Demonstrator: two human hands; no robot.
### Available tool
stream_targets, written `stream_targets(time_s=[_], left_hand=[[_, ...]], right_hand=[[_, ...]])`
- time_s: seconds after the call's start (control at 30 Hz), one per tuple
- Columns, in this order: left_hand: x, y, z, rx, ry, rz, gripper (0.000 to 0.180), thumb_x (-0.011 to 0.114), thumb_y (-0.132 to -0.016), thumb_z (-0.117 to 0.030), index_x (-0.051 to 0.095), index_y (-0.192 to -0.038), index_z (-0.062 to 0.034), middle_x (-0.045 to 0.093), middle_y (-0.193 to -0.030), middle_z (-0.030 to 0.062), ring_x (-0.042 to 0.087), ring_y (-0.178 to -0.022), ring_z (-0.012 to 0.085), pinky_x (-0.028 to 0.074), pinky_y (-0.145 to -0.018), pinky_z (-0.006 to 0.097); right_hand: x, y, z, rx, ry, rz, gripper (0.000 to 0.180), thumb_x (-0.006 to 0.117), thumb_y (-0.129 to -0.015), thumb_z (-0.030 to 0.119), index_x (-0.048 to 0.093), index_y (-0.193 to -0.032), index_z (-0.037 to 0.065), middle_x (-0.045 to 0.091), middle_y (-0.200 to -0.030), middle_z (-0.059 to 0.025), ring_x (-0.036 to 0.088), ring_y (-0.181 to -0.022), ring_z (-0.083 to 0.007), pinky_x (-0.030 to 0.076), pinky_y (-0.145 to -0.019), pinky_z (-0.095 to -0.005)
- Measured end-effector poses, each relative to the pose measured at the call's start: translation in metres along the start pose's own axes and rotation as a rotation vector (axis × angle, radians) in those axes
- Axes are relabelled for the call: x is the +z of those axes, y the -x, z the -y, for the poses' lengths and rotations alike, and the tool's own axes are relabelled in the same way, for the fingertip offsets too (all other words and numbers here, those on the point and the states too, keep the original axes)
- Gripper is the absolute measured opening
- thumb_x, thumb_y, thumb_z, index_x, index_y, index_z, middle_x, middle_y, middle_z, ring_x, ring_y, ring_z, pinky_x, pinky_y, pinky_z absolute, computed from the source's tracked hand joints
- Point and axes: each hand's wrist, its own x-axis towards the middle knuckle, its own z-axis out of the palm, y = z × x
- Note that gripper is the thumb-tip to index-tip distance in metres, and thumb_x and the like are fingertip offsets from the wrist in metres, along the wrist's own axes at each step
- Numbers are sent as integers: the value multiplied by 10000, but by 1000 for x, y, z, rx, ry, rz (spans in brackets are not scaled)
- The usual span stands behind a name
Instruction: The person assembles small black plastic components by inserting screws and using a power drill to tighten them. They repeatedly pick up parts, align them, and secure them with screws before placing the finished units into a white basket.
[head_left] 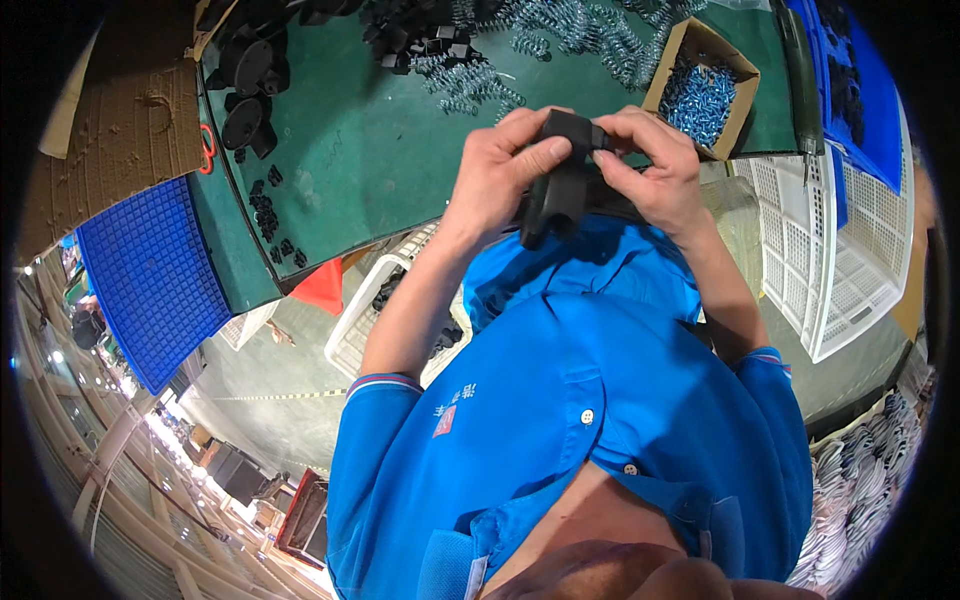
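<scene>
One green table (345,150); blue-shirted person (520,370) at its near edge. One open cardboard box (743,105), far right. One left hand (495,172), thumb and fingers clasping a black part (560,195) above that edge. One right hand (655,172), thumb and fingers pinching its right end. Many springs (575,30), beyond. Screws (700,105), boxed, more than I can count.

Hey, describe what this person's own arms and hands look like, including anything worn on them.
The left hand and right hand are both gloveless, with no watch or bracelet visible. Both forearms are bare below short, bright blue sleeves; the left cuff has thin red and white stripes.
</scene>
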Motion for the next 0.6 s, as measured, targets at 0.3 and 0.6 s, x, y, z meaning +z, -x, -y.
stream_targets(time_s=[0.3,0.6], left_hand=[[26,-14,37,468,-1055,-269,438,756,-750,-230,664,-1132,-36,638,-959,123,599,-936,323,442,-884,409],[23,-10,24,197,-1113,-161,377,757,-749,-308,667,-998,-39,611,-905,69,572,-932,274,402,-770,426]], right_hand=[[34,17,-52,79,592,-72,243,620,-749,16,649,-981,83,635,-903,-113,629,-746,-354,500,-613,-432],[32,17,-55,2,507,-89,257,603,-743,-22,648,-976,77,621,-880,-90,639,-724,-325,502,-597,-411]])
